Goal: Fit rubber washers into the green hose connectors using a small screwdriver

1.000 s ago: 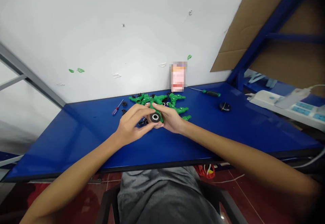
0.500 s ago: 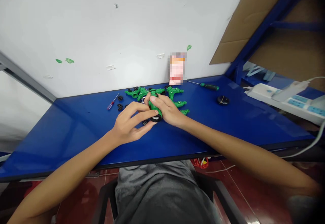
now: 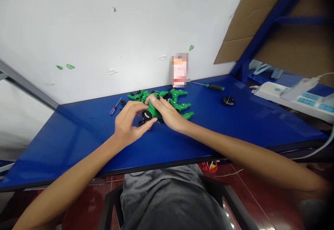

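Over the table's middle, my right hand [image 3: 171, 115] is wrapped round a green plastic hose connector [image 3: 154, 112], thumb along its top. A black ring [image 3: 146, 115] with a pale opening caps the end facing me. My left hand [image 3: 126, 120] has its fingers and thumb curled round that ringed end. Part of the connector is hidden by my fingers. Beyond and to the right of my hands lie several similar green Y-shaped hose connectors [image 3: 179, 93]. Small black parts [image 3: 141, 122] are partly visible under my hands.
On the blue table [image 3: 78, 132] a small screwdriver [image 3: 114, 107] and a black ring part [image 3: 122, 102] lie at left. A green-handled screwdriver [image 3: 215, 87] and a round black object [image 3: 229, 100] lie at right. A power strip [image 3: 294, 96] stands beyond the right edge.
The connector's ringed end has swung to the left and tilted up towards me. My left hand has followed it, its fingers still round the ring. My right hand keeps its hold.
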A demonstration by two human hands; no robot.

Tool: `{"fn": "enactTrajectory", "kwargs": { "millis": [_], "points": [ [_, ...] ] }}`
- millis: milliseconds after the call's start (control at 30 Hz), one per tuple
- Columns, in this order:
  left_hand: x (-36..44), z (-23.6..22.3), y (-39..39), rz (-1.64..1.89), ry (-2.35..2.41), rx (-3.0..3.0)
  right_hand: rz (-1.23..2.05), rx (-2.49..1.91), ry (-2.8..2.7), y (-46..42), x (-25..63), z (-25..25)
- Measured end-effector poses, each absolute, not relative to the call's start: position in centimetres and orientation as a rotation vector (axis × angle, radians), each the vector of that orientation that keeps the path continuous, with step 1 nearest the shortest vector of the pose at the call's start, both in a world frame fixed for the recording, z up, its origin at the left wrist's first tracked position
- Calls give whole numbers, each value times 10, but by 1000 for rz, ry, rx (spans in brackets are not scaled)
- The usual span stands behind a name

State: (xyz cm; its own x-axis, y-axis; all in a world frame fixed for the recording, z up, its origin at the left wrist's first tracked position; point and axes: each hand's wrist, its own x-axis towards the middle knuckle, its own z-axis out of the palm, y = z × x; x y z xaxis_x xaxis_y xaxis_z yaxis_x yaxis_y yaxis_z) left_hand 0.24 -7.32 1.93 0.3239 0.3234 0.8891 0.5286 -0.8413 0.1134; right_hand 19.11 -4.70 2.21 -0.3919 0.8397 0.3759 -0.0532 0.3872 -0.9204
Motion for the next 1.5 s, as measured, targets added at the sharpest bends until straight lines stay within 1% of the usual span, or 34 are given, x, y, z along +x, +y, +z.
{"fn": "enactTrajectory", "kwargs": {
  "millis": [200, 367, 500, 733, 1033, 1200, 1300, 1500],
  "points": [
    [-6, 17, -60, -1596, -901, -2511, 1215, -687, -1642, -39, 192, 19],
    [-9, 10, -54, -1712, -990, -2619, 1134, -801, -1670, -42, 193, 22],
    [-10, 7, -53, -1724, -1044, -2650, 1111, -825, -1726, -44, 193, 21],
    [-9, 2, -56, -1694, -1234, -2634, 837, -1007, -1828, -46, 195, 17],
    [2, 8, -58, -1921, -1705, -3021, 495, -1153, -2005, -48, 196, 14],
    [3, 7, -54, -2047, -1908, -3080, 529, -1138, -1994, -48, 194, 12],
    [2, 6, -53, -2133, -1845, -3072, 566, -1139, -1991, -46, 194, 12],
    [-1, 3, -50, -2147, -1643, -3024, 723, -1056, -1903, -45, 194, 11]
  ]
}}
